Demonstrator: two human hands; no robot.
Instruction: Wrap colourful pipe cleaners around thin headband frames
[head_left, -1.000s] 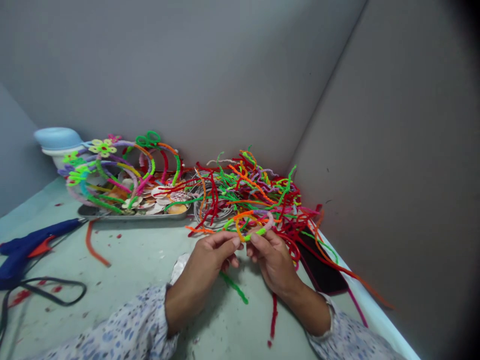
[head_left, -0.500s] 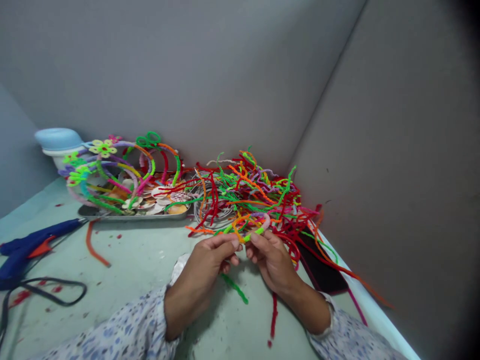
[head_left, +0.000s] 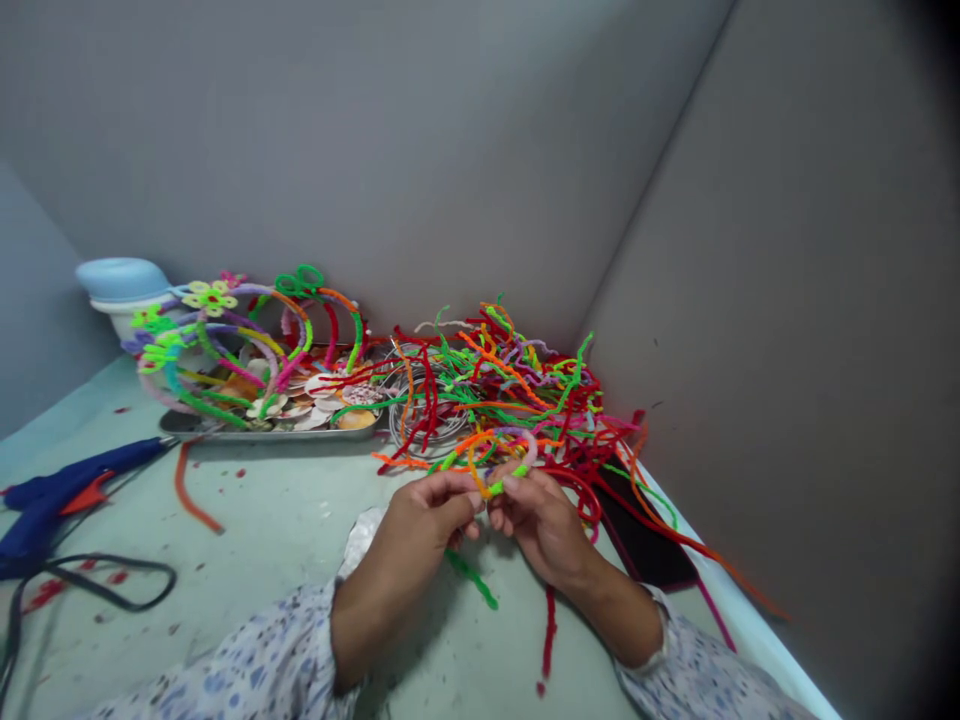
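Between both hands is a headband (head_left: 534, 447) wrapped in pipe cleaner, with bands of orange, lilac and bright green. My left hand (head_left: 435, 520) pinches the loose end of an orange-yellow pipe cleaner (head_left: 474, 462) beside the band. The thumb and fingers of my right hand (head_left: 541, 515) are closed on the band's bright green stretch. Behind the band lies a heap of loose pipe cleaners (head_left: 510, 370) in many colours. A green pipe cleaner (head_left: 472, 578) rests on the table below my hands, and a red pipe cleaner (head_left: 550, 640) hangs near my right wrist.
At the left, a metal tray (head_left: 300, 436) holds shells and several finished headbands (head_left: 311, 325). A blue glue gun (head_left: 82, 480) with its cord (head_left: 112, 590) lies in front. Behind stands a blue-lidded container (head_left: 124, 280). Wire hoops (head_left: 420, 420) sit by the heap; a dark flat object (head_left: 645, 540) lies right.
The headband has turned slightly in my hands, and the orange-yellow pipe cleaner now stands out more clearly. Both hands stay almost in the same place.
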